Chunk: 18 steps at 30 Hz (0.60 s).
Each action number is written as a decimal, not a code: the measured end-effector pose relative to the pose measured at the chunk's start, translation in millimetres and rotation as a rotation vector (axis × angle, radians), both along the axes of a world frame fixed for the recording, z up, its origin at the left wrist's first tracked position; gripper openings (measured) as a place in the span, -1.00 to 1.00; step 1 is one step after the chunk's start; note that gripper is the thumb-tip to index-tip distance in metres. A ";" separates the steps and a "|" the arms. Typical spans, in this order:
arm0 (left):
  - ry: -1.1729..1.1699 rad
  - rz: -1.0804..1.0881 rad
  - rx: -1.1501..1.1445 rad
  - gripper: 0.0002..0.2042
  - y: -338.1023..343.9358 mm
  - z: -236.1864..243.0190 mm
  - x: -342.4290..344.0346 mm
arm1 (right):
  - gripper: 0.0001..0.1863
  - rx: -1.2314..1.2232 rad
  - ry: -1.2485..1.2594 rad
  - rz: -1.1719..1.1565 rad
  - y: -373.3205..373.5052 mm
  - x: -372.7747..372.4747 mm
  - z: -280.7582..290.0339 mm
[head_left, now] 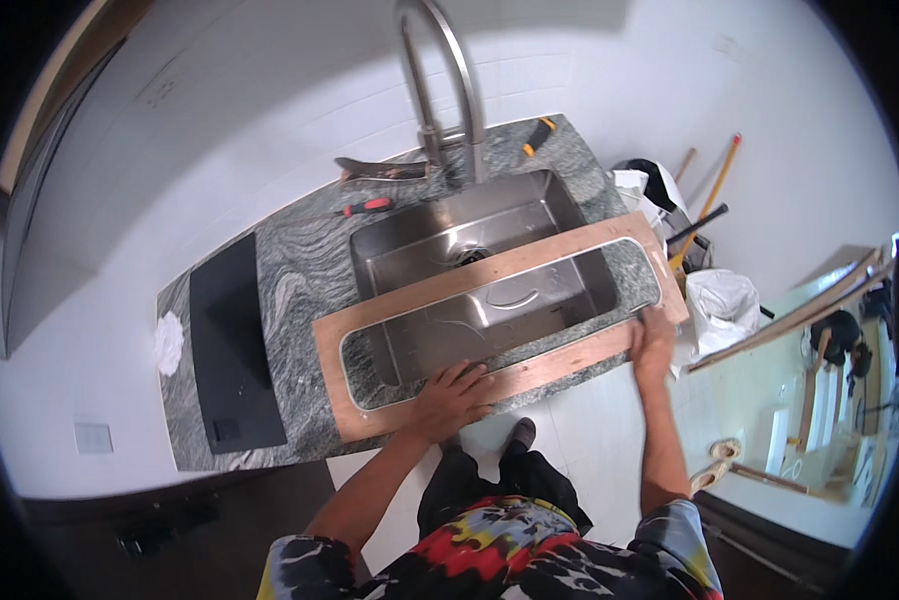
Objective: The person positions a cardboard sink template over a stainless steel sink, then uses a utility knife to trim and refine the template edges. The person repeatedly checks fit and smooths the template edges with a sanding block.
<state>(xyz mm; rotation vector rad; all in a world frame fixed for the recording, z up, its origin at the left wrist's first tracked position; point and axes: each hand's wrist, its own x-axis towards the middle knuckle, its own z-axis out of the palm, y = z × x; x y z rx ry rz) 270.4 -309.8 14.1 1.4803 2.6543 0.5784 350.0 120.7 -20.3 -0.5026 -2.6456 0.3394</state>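
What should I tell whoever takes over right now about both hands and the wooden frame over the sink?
Left hand: flat on the near rail of the thin brown wooden template frame with its rounded rectangular cutout.
Right hand: grip on the frame's right end.
Frame lies on the grey veined stone countertop, skewed over the stainless steel sink, whose far part lies outside the cutout.
Done: frame laid down.
Left: apparently squaring it to the sink.

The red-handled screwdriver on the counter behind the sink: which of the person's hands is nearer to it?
Left. The left hand rests on the wooden template's front strip, across the sink from the screwdriver. The right hand grips the template's far right end, farther off.
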 end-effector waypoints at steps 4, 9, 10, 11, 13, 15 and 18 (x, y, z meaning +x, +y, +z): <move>0.051 -0.008 -0.081 -0.45 0.1 7.3 -3.9 | -0.56 -0.052 -0.074 0.266 -151.2 30.4 -26.1; 0.084 -0.057 -0.108 -0.47 0.1 10.0 2.0 | -0.45 0.114 -0.174 -0.067 -52.4 20.2 3.0; 0.077 -0.045 -0.078 -0.47 6.1 9.4 -7.0 | -0.49 0.082 -0.209 -0.194 -10.8 11.4 19.4; 0.073 -0.060 -0.050 -0.48 13.3 5.7 -15.3 | -0.55 0.217 -0.139 -0.263 23.1 11.3 21.4; 0.046 -0.057 -0.023 -0.49 13.8 2.6 -9.3 | -0.52 0.285 -0.136 -0.360 36.4 10.2 15.3; 0.045 -0.043 -0.049 -0.48 12.5 3.5 -9.7 | -0.53 0.148 -0.126 -0.264 -30.4 1.3 0.3; 0.055 -0.005 -0.050 -0.47 -2.5 1.1 -8.3 | -0.47 -0.071 -0.178 -0.113 -151.6 13.7 25.5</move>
